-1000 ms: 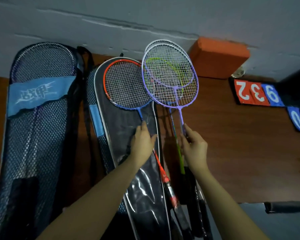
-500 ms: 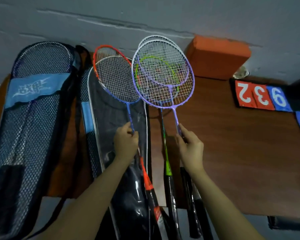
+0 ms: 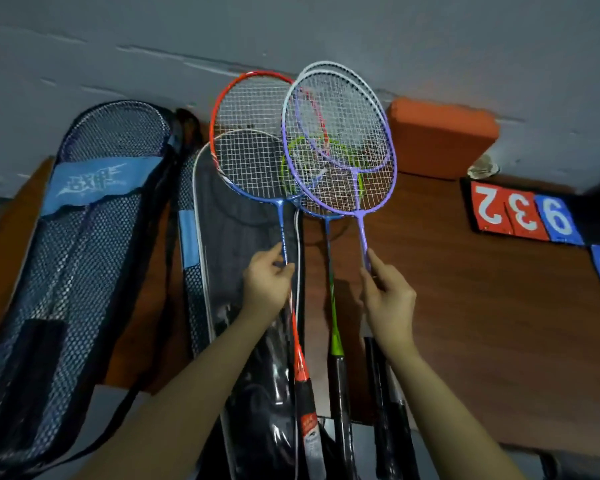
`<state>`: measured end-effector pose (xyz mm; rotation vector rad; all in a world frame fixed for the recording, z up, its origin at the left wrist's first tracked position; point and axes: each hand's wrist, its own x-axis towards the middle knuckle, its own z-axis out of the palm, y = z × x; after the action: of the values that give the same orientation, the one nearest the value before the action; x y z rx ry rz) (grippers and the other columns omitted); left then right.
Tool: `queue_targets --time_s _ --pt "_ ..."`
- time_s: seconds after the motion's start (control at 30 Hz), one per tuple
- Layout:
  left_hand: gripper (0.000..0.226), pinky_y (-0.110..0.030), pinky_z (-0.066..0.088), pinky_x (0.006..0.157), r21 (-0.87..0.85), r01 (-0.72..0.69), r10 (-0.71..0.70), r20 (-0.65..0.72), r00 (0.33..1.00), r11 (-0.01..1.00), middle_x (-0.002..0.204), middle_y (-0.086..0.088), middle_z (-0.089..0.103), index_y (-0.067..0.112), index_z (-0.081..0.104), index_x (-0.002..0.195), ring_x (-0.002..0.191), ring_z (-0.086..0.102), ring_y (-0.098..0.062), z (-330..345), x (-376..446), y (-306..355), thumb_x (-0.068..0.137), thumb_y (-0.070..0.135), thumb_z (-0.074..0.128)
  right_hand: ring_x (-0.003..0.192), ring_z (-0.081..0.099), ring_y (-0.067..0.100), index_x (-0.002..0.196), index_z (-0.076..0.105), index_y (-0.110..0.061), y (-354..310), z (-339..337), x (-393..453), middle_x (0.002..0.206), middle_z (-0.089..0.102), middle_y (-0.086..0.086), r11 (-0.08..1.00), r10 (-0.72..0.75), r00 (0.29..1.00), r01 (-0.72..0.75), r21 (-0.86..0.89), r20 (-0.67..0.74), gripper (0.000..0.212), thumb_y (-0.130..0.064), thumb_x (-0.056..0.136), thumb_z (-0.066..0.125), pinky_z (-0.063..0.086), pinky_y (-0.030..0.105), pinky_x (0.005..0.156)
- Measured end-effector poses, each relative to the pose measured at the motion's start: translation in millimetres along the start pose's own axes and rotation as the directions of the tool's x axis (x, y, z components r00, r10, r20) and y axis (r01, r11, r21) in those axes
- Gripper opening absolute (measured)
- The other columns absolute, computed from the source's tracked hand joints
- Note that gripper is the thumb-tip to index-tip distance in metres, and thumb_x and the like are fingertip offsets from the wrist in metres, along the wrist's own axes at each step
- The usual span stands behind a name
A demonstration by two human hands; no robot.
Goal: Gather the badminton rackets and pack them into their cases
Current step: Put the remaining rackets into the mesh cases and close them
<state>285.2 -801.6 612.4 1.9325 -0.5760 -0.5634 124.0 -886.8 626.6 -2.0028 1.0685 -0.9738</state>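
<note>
Head view: the left hand (image 3: pixel 267 289) pinches the blue shaft of the red-and-blue framed racket (image 3: pixel 253 140), whose head overhangs the top of the open black case with white piping (image 3: pixel 243 258) at its 12 o'clock. At 3 o'clock from it, the right hand (image 3: pixel 388 299) grips the shaft of the purple-and-white framed racket (image 3: pixel 340 147), lifted over a lime-green framed racket (image 3: pixel 335 341) lying on the brown wooden surface (image 3: pixel 465 306). At 9 o'clock lies a blue mesh case (image 3: pixel 84 254), already holding a racket. The overlapping heads could snag strings and drag the green racket; thin-shaft grips may let a racket twist.
</note>
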Motion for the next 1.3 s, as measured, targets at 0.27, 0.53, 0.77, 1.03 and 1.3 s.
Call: queue_targets --time_s 0.27,0.53,0.77,1.03,1.3 --pt "0.021 -0.034 0.046 0.067 0.065 -0.086 0.081 0.079 0.994 0.994 0.065 -0.004 0.053 0.004 0.067 0.098 0.063 0.054 -0.028 65 8 31 0.081 0.000 0.057 0.068 0.050 0.004 0.119 0.061 -0.005 19 -45 5 0.075 0.057 0.001 0.997 0.014 0.999 -0.017 -0.081 -0.040 0.037 -0.005 0.082 0.060 0.040 0.014 0.067" --pt "0.022 -0.035 0.044 0.078 0.304 -0.155 0.077 0.255 0.964 0.940 0.090 -0.018 0.061 0.004 0.066 0.100 0.087 0.058 -0.033 82 17 2 0.080 0.013 0.063 0.073 0.053 0.006 0.117 0.062 -0.004 33 -43 5 0.077 0.059 0.001 0.994 0.055 0.998 -0.057 -0.098 -0.028 0.037 0.006 0.082 0.063 0.038 0.006 0.070" --pt "0.054 -0.045 0.049 0.075 0.471 -0.287 0.264 0.115 0.958 0.834 0.091 -0.024 0.057 -0.004 0.061 0.107 0.083 0.055 -0.041 38 1 -29 0.074 0.038 0.055 0.074 0.054 -0.001 0.120 0.060 -0.005 24 -32 -8 0.081 0.058 -0.001 0.996 0.068 0.997 -0.065 -0.063 0.033 0.039 0.005 0.083 0.062 0.037 0.004 0.071" --pt "0.061 -0.044 0.043 0.080 0.645 -0.267 0.137 0.245 0.960 0.716 0.108 -0.023 0.054 -0.003 0.050 0.119 0.100 0.051 -0.040 27 2 -26 0.075 0.033 0.073 0.081 0.056 -0.003 0.120 0.061 -0.007 9 -3 -26 0.088 0.062 -0.002 0.991 0.130 0.986 -0.124 -0.053 0.107 0.037 0.002 0.084 0.063 0.041 0.004 0.075" --pt "0.033 -0.040 0.044 0.083 0.677 -0.192 -0.028 0.299 0.954 0.711 0.119 -0.015 0.054 0.006 0.046 0.120 0.108 0.053 -0.032 25 13 -18 0.087 0.010 0.048 0.080 0.056 -0.009 0.122 0.059 -0.008 -1 12 -28 0.084 0.059 -0.004 0.982 0.188 0.975 -0.181 -0.060 0.123 0.037 -0.001 0.086 0.061 0.040 0.003 0.072"
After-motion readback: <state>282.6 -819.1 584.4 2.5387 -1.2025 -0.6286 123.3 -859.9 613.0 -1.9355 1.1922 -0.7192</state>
